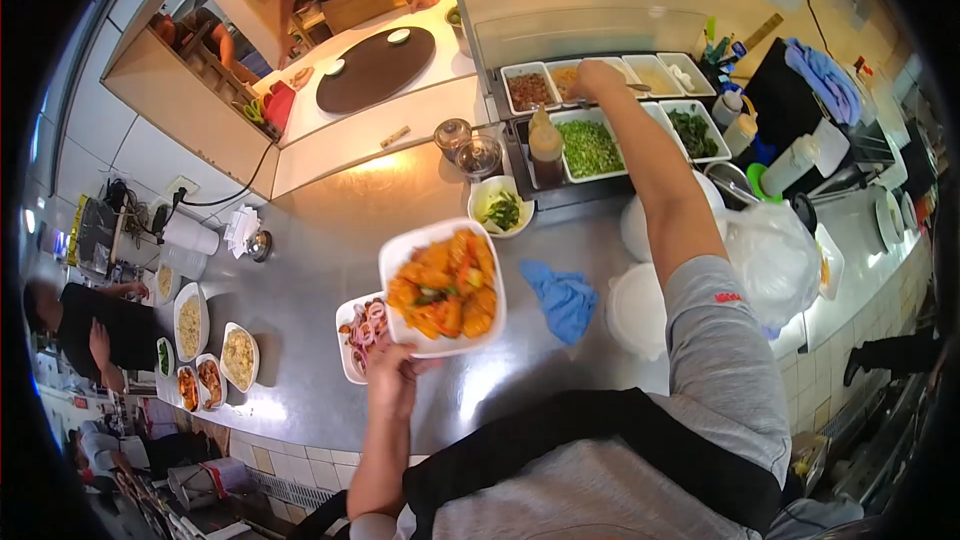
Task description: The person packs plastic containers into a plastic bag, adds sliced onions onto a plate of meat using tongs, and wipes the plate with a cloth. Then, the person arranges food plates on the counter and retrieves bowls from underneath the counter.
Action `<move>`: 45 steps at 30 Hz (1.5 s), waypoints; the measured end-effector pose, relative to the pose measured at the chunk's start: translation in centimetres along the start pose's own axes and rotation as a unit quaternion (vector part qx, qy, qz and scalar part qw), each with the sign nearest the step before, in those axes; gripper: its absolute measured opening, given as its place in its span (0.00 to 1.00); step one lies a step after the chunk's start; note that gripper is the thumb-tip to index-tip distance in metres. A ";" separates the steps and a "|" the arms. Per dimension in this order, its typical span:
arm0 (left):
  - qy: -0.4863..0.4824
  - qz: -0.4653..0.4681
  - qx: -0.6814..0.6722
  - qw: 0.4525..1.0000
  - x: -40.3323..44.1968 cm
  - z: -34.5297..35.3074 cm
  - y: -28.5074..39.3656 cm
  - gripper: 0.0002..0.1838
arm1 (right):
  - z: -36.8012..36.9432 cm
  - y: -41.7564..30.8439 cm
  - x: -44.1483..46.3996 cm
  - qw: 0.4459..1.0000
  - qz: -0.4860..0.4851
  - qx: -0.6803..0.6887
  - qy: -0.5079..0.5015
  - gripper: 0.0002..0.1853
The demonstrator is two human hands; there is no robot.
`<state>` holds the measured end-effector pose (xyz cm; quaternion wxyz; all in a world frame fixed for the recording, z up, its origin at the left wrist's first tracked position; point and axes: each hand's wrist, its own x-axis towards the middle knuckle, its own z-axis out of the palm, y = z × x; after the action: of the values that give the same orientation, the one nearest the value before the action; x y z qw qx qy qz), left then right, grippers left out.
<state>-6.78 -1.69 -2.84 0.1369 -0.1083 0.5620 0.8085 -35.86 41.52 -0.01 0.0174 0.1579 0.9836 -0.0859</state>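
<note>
Holding bowl (398, 248) by edge, counter (300, 290) leftward

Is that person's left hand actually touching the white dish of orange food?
Touching. The head view shows the left hand gripping the white dish at its near edge.

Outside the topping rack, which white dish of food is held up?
The squarish white dish of glossy orange food, gripped at its near edge by the left hand. The others, such as the onion dish partly behind it, rest on the counter.

L hand (393, 378) holds wht bowl (391, 258) (w/ saucy orange food (445, 290)) — R hand (599, 80) at topping trays (597, 178).
</note>
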 end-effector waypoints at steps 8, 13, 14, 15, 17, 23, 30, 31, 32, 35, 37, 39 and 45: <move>-0.026 0.075 0.027 0.996 14.6 5.1 8.3 0.13 | 0.3 0.6 3.9 0.995 -0.047 -0.080 0.021 0.14; -0.035 0.043 0.012 0.998 23.9 10.5 8.5 0.13 | 1.1 1.9 3.8 0.988 -0.068 -0.089 0.111 0.11; -0.042 0.034 0.011 0.998 25.3 11.5 8.2 0.14 | 1.6 2.1 4.0 0.989 -0.084 -0.106 0.068 0.10; -0.049 0.025 0.011 0.998 26.6 12.5 7.9 0.14 | 2.2 2.3 4.4 0.987 -0.100 -0.123 0.025 0.10; -0.059 0.019 0.009 0.998 28.9 14.6 6.7 0.12 | 2.6 2.6 5.6 0.964 -0.195 -0.180 -0.031 0.08; -0.042 -0.010 0.006 0.999 31.6 18.2 5.0 0.13 | 2.1 5.9 7.0 0.934 0.054 0.333 -0.122 0.07; -0.052 -0.019 0.021 0.998 31.6 20.3 3.6 0.14 | -2.7 0.4 4.9 0.962 -0.153 0.176 0.143 0.14; -0.048 -0.023 0.018 0.998 31.3 20.6 3.5 0.14 | -3.0 -0.5 4.4 0.954 -0.162 0.188 0.166 0.14; -0.044 -0.027 0.015 0.999 31.0 20.9 3.5 0.14 | -3.3 -1.2 3.9 0.946 -0.172 0.199 0.188 0.15; -0.045 -0.030 0.009 0.998 30.9 20.9 3.3 0.13 | -3.9 -2.4 2.7 0.945 -0.177 0.202 0.188 0.14; -0.047 -0.032 0.005 0.998 31.1 20.9 3.1 0.13 | -3.9 -2.6 1.8 0.933 -0.162 0.197 0.255 0.13; -0.042 -0.038 0.000 0.998 31.3 20.7 2.9 0.13 | -3.7 -2.5 1.6 0.922 -0.175 0.165 0.304 0.13; -0.079 -0.016 -0.029 0.996 32.2 18.8 2.2 0.15 | -2.5 1.3 1.0 0.976 -0.127 0.055 0.166 0.14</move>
<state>-38.22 18.42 -5.01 0.1908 -0.0575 0.5237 0.8282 -36.39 43.51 2.15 -0.1660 0.0448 0.9785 -0.1135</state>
